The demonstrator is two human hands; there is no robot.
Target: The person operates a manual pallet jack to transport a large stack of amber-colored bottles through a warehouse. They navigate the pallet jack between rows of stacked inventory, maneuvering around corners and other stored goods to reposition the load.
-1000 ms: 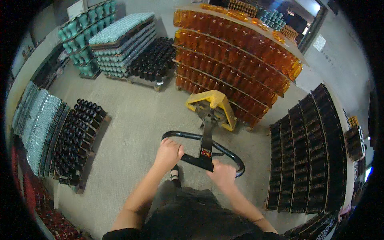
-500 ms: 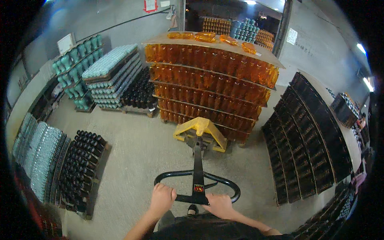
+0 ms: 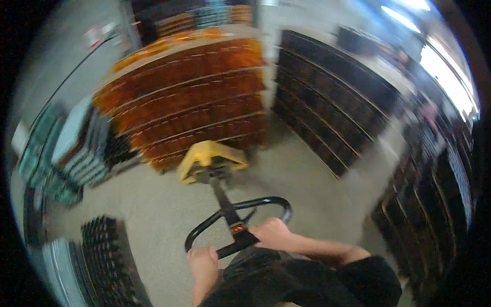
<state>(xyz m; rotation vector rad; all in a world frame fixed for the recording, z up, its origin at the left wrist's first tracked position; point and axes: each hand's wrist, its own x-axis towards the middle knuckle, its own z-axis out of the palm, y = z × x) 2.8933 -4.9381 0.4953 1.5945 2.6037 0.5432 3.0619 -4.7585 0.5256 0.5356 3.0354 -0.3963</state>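
My left hand [image 3: 203, 260] is wrapped round the near left corner of a black looped pull handle [image 3: 266, 200]. Farther right on the same bar, my right hand [image 3: 273, 234] grips it beside the central stem. The handle belongs to a yellow pallet jack [image 3: 208, 154], whose forks are hidden under a tall load. That load is a stack of amber glass bottles [image 3: 189, 97] in layers parted by thin sheets, with a few amber pieces lying on top. Motion blurs the whole picture.
On the right stands a layered stack of dark bottles [image 3: 327, 97], with another dark stack [image 3: 424, 215] nearer me. Pale and green glassware [image 3: 71, 148] stands at the left by the wall. Black bottles [image 3: 105, 256] sit on a pallet at the lower left.
The view has swung to the right, so the amber stack and the left pallets sit farther left. The pull handle has tilted in view. Both hands keep their grip on it.
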